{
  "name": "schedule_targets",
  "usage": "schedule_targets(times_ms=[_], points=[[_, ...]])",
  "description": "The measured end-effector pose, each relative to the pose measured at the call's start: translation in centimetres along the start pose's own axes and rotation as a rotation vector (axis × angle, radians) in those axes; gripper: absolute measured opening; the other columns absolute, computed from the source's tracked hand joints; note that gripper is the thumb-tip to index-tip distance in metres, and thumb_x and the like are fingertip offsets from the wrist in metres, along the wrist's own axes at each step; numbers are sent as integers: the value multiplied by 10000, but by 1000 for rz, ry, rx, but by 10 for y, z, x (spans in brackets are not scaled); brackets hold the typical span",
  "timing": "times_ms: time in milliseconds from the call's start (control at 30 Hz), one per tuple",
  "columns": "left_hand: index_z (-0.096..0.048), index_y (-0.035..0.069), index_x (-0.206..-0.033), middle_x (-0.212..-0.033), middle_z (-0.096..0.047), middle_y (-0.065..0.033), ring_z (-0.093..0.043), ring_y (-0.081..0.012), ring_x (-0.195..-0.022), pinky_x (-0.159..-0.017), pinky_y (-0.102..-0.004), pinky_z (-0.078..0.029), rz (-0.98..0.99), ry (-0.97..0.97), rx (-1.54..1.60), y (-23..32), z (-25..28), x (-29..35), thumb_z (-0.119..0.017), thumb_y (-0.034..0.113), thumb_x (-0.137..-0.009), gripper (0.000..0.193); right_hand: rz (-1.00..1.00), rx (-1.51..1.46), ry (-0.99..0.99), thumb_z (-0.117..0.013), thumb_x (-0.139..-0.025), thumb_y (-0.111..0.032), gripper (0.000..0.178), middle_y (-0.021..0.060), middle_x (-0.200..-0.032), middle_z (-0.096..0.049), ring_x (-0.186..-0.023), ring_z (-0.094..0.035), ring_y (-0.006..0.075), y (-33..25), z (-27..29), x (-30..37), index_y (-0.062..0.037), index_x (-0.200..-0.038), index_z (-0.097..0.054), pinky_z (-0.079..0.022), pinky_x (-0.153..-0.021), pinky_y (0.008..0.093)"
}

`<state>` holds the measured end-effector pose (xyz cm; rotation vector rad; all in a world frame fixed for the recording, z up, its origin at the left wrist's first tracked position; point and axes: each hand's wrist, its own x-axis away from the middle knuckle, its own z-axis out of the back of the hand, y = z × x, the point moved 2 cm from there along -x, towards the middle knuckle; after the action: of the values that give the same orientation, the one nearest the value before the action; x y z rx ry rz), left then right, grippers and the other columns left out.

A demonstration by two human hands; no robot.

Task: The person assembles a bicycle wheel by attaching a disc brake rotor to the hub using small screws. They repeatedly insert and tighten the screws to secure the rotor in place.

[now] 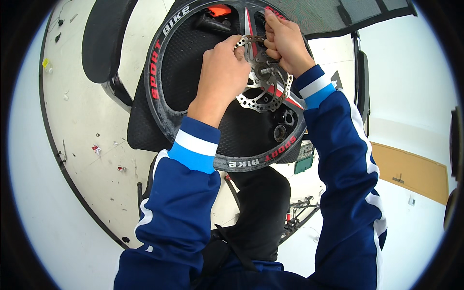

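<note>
A black bicycle wheel (165, 113) with red and white markings lies flat in front of me. At its hub sits a silver brake disc (249, 103) with a perforated rim, around the axle (267, 71). My left hand (223, 75) is closed at the disc's upper left edge, thumb and fingers pinching the rim. Above the disc's upper right side, my right hand (288, 47) is curled into a fist with the thumb on top. Whatever is inside that fist is hidden.
Beneath the wheel is a black textured chair seat (138, 128), with an armrest (104, 41) at left. Inside the wheel's openings lie an orange piece (220, 10) and a black ring (280, 132). A green case (303, 165) and a bicycle frame (300, 207) are lower right. Scraps litter the floor.
</note>
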<state>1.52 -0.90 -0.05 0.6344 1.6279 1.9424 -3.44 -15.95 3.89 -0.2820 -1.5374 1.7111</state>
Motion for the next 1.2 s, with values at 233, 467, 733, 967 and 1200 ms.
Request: schedule_targets(times_ms=[233, 467, 733, 967, 1200], points=[[-664, -11, -1108, -875, -673, -280, -646, -457, -847, -778, -485, -511, -8, -12, 17, 3, 1, -1, -498, 84, -930, 262, 319, 557, 69, -541, -997, -400, 461, 21, -551, -467, -476, -427, 114, 3, -12, -5, -13, -751, -591, -350, -473, 298], [-661, 2, -1130, -899, -684, -264, -662, -435, -859, -788, -464, -515, 10, -18, 8, 1, -1, -2, -507, 108, -936, 269, 276, 564, 143, -548, -977, -410, 520, 116, -541, -562, -525, -564, 194, 1, -17, -3, 50, -758, -648, -470, -563, 368], [-663, -11, -1124, -963, -685, -264, -647, -446, -932, -847, -470, -512, -8, -15, 45, 0, 1, -2, -503, 106, -941, 270, 497, 880, 33, -562, -957, -386, 482, 214, -604, -606, -564, -619, 362, -11, -26, 9, 43, -776, -686, -491, -585, 425], [-667, -12, -1119, -919, -681, -272, -651, -446, -885, -813, -465, -519, 6, -16, 102, -6, -4, -4, -505, 95, -936, 267, 1039, 1376, 54, -549, -963, -326, 400, 167, -613, -621, -578, -633, 365, -13, -25, 10, -21, -736, -674, -519, -543, 448], [-671, -11, -1111, -857, -677, -273, -658, -442, -824, -769, -459, -521, -62, 43, 73, -6, -4, -2, -515, 81, -924, 260, 1115, 1322, -56, -537, -976, -266, 346, 167, -617, -619, -566, -627, 348, -9, -23, 5, -17, -768, -658, -521, -537, 423]])
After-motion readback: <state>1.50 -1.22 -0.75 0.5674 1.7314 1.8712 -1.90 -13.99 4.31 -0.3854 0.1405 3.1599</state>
